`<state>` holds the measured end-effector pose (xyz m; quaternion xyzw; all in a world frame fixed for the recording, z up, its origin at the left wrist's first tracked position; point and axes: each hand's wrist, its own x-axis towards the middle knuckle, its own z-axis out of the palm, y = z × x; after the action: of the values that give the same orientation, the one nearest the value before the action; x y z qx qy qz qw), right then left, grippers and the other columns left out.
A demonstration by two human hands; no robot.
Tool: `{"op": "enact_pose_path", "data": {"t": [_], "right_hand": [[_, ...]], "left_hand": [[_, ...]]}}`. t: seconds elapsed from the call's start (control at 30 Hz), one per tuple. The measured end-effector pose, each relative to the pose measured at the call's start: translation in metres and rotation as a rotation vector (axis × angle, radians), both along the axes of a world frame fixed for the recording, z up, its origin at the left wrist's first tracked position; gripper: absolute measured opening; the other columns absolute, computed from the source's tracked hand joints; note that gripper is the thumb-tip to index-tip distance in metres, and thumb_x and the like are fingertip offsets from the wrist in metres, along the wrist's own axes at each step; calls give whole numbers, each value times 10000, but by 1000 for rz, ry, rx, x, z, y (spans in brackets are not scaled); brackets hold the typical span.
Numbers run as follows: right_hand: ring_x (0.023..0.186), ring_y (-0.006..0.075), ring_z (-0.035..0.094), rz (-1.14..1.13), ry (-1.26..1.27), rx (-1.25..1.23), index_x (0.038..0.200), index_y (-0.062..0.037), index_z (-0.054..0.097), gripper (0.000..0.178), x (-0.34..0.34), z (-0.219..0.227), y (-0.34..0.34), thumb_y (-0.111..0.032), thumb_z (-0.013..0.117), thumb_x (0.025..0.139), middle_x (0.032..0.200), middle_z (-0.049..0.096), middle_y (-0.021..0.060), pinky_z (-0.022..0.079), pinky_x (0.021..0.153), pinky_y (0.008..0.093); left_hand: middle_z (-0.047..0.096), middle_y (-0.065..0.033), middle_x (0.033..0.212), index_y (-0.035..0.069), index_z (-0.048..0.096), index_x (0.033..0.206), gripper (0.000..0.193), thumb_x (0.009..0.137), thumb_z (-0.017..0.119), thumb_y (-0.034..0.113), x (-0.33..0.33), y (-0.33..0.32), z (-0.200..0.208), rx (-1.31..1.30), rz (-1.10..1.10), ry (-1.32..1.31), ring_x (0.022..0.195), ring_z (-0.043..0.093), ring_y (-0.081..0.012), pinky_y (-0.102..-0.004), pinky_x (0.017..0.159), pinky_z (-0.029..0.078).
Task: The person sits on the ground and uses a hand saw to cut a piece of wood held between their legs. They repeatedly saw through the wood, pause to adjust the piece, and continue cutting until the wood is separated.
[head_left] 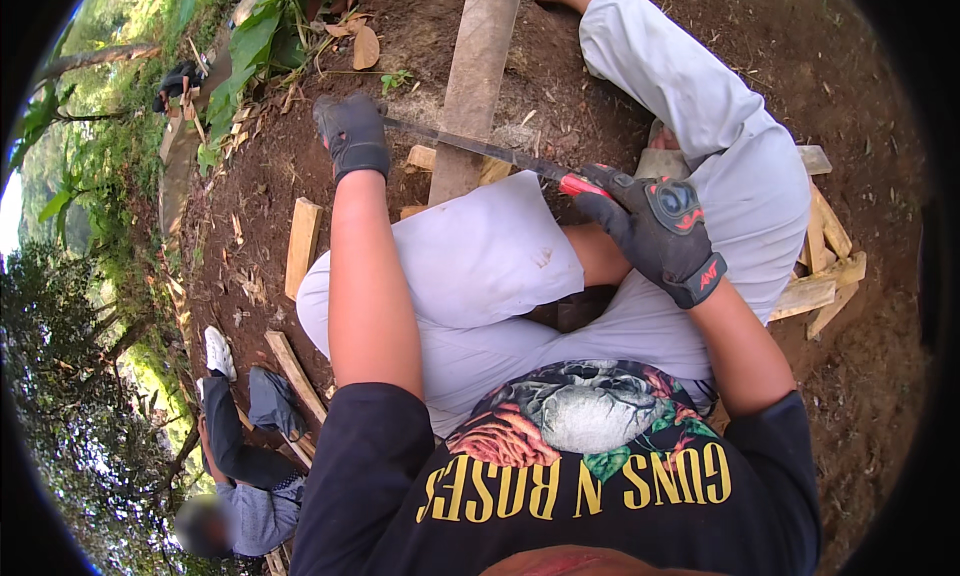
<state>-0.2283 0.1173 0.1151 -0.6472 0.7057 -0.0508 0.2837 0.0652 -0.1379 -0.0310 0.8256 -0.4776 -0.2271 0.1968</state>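
A hand saw (470, 141) with a long, narrow dark blade and a red-and-black handle lies across a wooden plank (480, 66). My right hand (655, 221), in a black glove with red trim, is closed round its handle. At the blade's far end, my left hand (352, 136), also gloved in black, is closed on the tip. The plank runs away from me at the top of the view, between my legs, with its near end beside my grey trouser leg (490, 251). Whether the saw's teeth bite into the wood is too small to tell.
Short wood offcuts (820, 266) are piled at my right. A wooden block (303, 246) stands at my left, with a longer board (295, 376) nearer. A seated person (250, 476) is at lower left, another person (180, 84) farther off. Leafy plants (262, 51) border the brown soil.
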Motion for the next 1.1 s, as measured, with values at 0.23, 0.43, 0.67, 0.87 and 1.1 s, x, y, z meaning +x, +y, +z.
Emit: {"op": "enact_pose_path", "data": {"t": [0.23, 0.43, 0.67, 0.87, 1.1], "right_hand": [[700, 337, 715, 38, -24, -258, 1302, -260, 789, 371, 54, -26, -39, -486, 603, 1073, 924, 780, 116, 554, 655, 481], [665, 353, 704, 80, -110, -256, 1287, -239, 799, 401, 62, -25, -57, -509, 586, 1080, 883, 767, 144, 550, 653, 487], [742, 370, 718, 43, -115, -107, 1289, -215, 792, 412, 42, -23, -46, -508, 610, 1063, 907, 768, 154, 552, 687, 496], [887, 368, 754, 16, -107, -8, 1324, -225, 781, 407, 31, -17, -36, -490, 623, 1058, 1055, 794, 144, 577, 788, 477], [1078, 350, 759, 2, -103, 38, 1336, -216, 779, 414, 8, -8, -13, -488, 631, 1061, 1272, 784, 119, 578, 912, 465]], "left_hand": [[798, -178, 930, 19, 790, 955, 231, 923, 616, 168, 59, -35, -23, 32, 306, 474, 803, 782, -291, -429, 677, 591], [806, -108, 930, 71, 821, 1016, 226, 1004, 652, 220, 105, -54, -103, -5, -169, -557, 796, 793, -268, -411, 633, 593], [792, -72, 894, 100, 814, 1098, 205, 1015, 667, 217, 63, -41, -93, 95, -293, -799, 780, 776, -248, -422, 636, 570], [772, -25, 809, 159, 811, 984, 188, 1005, 643, 241, 18, -21, -30, 139, -348, -725, 765, 743, -171, -555, 704, 527], [770, -2, 890, 184, 721, 1128, 164, 994, 664, 260, -10, 12, -30, 185, -860, -1136, 795, 758, -208, -517, 850, 508]]}}
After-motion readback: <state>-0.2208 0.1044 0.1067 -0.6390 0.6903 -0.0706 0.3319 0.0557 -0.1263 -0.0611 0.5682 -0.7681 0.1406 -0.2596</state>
